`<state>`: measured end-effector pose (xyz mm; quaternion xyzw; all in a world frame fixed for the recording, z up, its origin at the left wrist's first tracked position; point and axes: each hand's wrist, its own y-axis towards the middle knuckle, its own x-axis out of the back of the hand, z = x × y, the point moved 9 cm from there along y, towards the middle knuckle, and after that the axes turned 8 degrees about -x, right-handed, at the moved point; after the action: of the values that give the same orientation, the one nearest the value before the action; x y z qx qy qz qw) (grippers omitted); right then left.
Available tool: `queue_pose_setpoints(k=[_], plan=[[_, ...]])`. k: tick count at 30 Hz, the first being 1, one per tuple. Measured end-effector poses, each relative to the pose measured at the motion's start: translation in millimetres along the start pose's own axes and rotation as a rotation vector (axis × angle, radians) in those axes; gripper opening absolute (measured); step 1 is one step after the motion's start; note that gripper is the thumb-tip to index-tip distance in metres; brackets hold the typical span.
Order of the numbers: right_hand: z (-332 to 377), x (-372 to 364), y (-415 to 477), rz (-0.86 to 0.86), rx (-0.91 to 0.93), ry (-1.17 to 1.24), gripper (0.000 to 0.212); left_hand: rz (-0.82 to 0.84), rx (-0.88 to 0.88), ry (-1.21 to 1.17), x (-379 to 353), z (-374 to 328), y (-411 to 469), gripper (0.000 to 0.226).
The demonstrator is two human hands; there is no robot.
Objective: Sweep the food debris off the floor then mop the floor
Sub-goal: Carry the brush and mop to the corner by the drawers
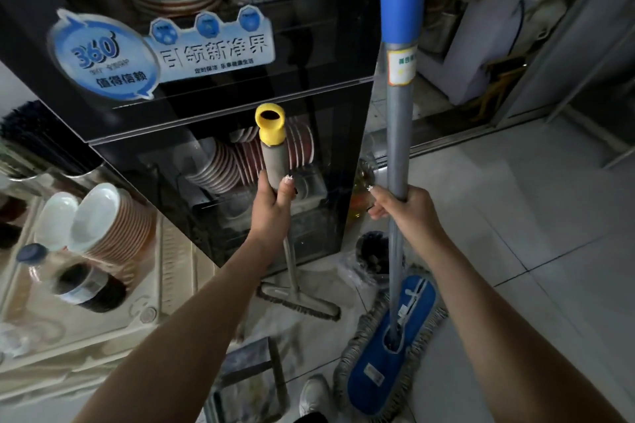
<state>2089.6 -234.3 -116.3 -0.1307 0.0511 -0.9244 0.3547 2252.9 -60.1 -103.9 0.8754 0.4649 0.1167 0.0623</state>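
Left hand [273, 206] grips broom [275, 148]; right hand [407, 208] grips mop [398, 134]; cabinet [192, 86] ahead.

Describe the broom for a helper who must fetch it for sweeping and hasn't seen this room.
Find the tall black glass-fronted dish cabinet. In front of its lower door the left hand holds the broom, bristle head on the floor. Unlike the taller blue-topped mop beside it, its grey handle ends in a yellow cap.

A restaurant-style kitchen corner: a tall black glass-fronted dish sterilizing cabinet [192, 86] holds racked plates [220, 168]. Stacked bowls [103, 216] and a dark sauce bottle [68, 275] lie on the table [178, 261] beside it, above a pale tiled floor [532, 216].
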Motion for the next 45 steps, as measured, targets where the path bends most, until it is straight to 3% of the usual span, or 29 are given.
queue_pose_setpoints(k=[4,7,10,18,26,33,38,45], plan=[[-9,50,-12,-0.104,-0.014,0.023,0.034,-0.036,-0.065,-0.013,-17,-34,-6,0.010],[-19,89,-21,-0.204,-0.039,0.064,0.035,-0.032,-0.077,-0.030,-35,-49,-13,0.027],[-22,132,-32,-0.281,-0.036,0.110,0.039,0.001,-0.116,-0.006,-66,-68,-27,0.014],[-33,202,-63,-0.318,-0.045,0.171,0.038,0.057,-0.168,-0.030,-153,-112,-55,0.010],[-31,240,-86,-0.292,-0.033,0.212,0.037,0.077,-0.223,-0.030,-216,-150,-85,0.009],[-13,240,-114,-0.291,-0.022,0.249,0.038,0.106,-0.287,-0.087,-224,-188,-104,0.018],[-1,247,-152,-0.381,0.032,0.268,0.039,0.184,-0.326,-0.140,-220,-204,-114,0.015],[24,261,-226,-0.655,0.124,0.272,0.045,0.346,-0.354,-0.156,-214,-208,-129,0.025]])
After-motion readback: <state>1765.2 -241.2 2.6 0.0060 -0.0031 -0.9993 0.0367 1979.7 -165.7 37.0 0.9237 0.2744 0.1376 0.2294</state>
